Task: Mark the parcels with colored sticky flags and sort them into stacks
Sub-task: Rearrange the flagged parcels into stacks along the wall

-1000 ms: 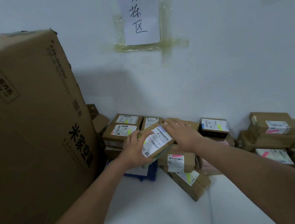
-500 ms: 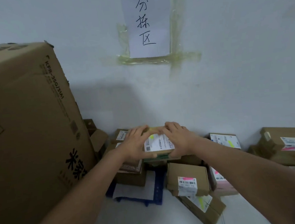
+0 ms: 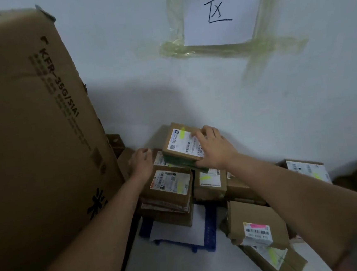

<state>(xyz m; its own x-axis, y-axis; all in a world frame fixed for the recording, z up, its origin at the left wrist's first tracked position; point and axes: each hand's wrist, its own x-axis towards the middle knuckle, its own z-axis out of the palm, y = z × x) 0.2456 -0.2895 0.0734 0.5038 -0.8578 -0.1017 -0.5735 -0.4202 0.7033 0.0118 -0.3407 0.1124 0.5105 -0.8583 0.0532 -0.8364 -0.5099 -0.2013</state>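
Parcel on top: small brown parcel (image 3: 183, 144) with a white shipping label and a yellow sticky flag (image 3: 181, 134); it sits at the top of the stack against the wall (image 3: 257, 106), slightly tilted, on a dark green item beneath it.
Right hand: right hand (image 3: 214, 148) lies on the right part of the top parcel, fingers spread over the label, thumb at the near lower edge; grip is clamped on the parcel.
Left hand: left hand (image 3: 142, 162) is just left of the stack, at the side of a lower parcel; fingers loosely curled. Whether they touch the cardboard cannot be told; nothing is held.
Stack below: front-left parcel (image 3: 170, 184) with label and yellow flag rests on several flat parcels; beside it on the right, another yellow-flagged parcel (image 3: 209, 182).
Base: blue pallet-like tray (image 3: 210, 229) with a white sheet (image 3: 181, 230) on it, under the stack, on the floor (image 3: 174, 269).
Right-hand group: pink-flagged parcel (image 3: 256, 225) lies near the stack, on top of a yellow-flagged parcel (image 3: 274, 258). A further labelled parcel (image 3: 308, 169) stands behind the right forearm.
Large carton: tall brown carton (image 3: 33, 137) printed "KFR-35G/S1A1" fills the left side, next to the stack.
Wall sign: handwritten paper sign (image 3: 218, 13) fixed with yellowish tape (image 3: 219, 49) above the stack.
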